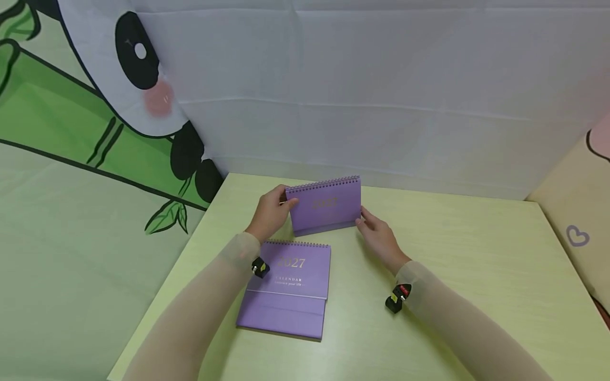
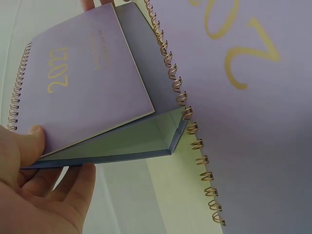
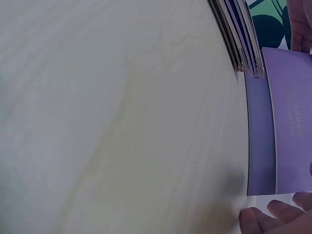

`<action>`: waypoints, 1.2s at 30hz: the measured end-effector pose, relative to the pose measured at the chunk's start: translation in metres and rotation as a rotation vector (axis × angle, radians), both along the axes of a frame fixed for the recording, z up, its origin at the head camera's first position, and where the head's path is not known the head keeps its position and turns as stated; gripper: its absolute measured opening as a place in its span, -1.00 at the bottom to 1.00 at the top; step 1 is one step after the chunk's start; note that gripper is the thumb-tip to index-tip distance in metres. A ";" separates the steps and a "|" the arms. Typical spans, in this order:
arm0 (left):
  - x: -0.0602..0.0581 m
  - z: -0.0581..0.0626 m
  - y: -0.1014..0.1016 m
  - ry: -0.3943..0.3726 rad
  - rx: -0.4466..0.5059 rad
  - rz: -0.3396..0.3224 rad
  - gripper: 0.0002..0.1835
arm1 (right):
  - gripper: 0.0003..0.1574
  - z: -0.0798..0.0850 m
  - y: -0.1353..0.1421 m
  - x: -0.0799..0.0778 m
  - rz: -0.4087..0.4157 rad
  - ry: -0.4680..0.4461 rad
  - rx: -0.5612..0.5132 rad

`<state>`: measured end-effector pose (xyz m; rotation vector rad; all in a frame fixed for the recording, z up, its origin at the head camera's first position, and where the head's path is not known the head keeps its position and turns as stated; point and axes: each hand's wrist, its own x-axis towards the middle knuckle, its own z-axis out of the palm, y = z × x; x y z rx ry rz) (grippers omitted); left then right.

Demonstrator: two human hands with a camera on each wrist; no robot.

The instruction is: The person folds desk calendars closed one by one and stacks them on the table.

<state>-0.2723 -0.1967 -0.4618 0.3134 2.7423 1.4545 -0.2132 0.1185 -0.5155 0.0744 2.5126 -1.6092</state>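
A purple spiral-bound desk calendar (image 1: 324, 209) stands tilted up like a tent at the back of the table, its gold 2027 facing me. My left hand (image 1: 270, 212) grips its left end, thumb (image 2: 35, 146) on the front cover and fingers behind the stand. At the opposite end, my right hand (image 1: 379, 238) holds the lower right edge between thumb and fingers. Nearer to me, a second purple calendar (image 1: 295, 286) lies on the table under my left wrist, its gold lettering partly covered. In the left wrist view, this second calendar (image 2: 253, 122) fills the right side.
The pale yellow table (image 1: 457, 254) reaches back to a white cloth (image 1: 381, 79). Along the left hangs a cloth (image 1: 95, 185) printed with a panda and green bamboo; a cream cloth with a heart (image 1: 577, 236) is at the right.
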 end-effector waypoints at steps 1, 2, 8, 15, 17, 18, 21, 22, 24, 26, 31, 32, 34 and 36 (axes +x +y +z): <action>0.001 0.000 0.000 0.006 -0.004 0.003 -0.72 | -0.13 0.000 0.000 0.000 -0.001 -0.002 -0.001; 0.001 0.001 0.001 0.015 -0.009 0.006 -0.73 | -0.12 0.000 0.000 0.000 0.001 -0.001 0.000; 0.006 0.005 0.004 0.042 -0.025 0.008 -0.76 | -0.07 -0.001 0.000 -0.001 0.006 0.014 -0.010; 0.010 0.012 0.006 0.057 -0.030 0.002 -0.78 | -0.06 -0.001 0.000 -0.001 0.000 0.015 -0.031; 0.011 0.014 0.006 0.066 -0.035 0.006 -0.78 | -0.05 -0.001 0.000 -0.002 -0.003 0.018 -0.037; 0.011 0.016 0.007 0.070 -0.032 0.009 -0.77 | -0.05 -0.001 0.000 -0.002 -0.004 0.020 -0.040; 0.013 0.021 0.008 0.081 -0.013 0.015 -0.77 | -0.05 -0.001 0.000 -0.003 -0.005 0.025 -0.049; 0.013 0.022 0.008 0.084 -0.005 0.015 -0.77 | -0.06 -0.001 0.000 -0.003 -0.007 0.025 -0.051; 0.014 0.025 0.009 0.095 0.010 0.014 -0.77 | -0.07 -0.001 0.000 -0.003 -0.008 0.029 -0.057; 0.015 0.028 0.010 0.107 0.017 0.011 -0.77 | -0.08 -0.001 -0.001 -0.003 -0.012 0.033 -0.063; 0.019 0.032 0.011 0.130 0.026 0.009 -0.80 | -0.09 -0.001 -0.003 -0.003 -0.020 0.036 -0.069; 0.020 0.032 0.011 0.133 0.027 0.010 -0.81 | -0.08 0.000 -0.003 -0.003 -0.023 0.036 -0.068; 0.020 0.032 0.011 0.143 0.030 0.013 -0.83 | -0.08 0.002 -0.003 -0.003 -0.028 0.035 -0.065; 0.021 0.031 0.011 0.151 0.035 0.019 -0.81 | -0.08 0.003 -0.003 -0.002 -0.031 0.036 -0.060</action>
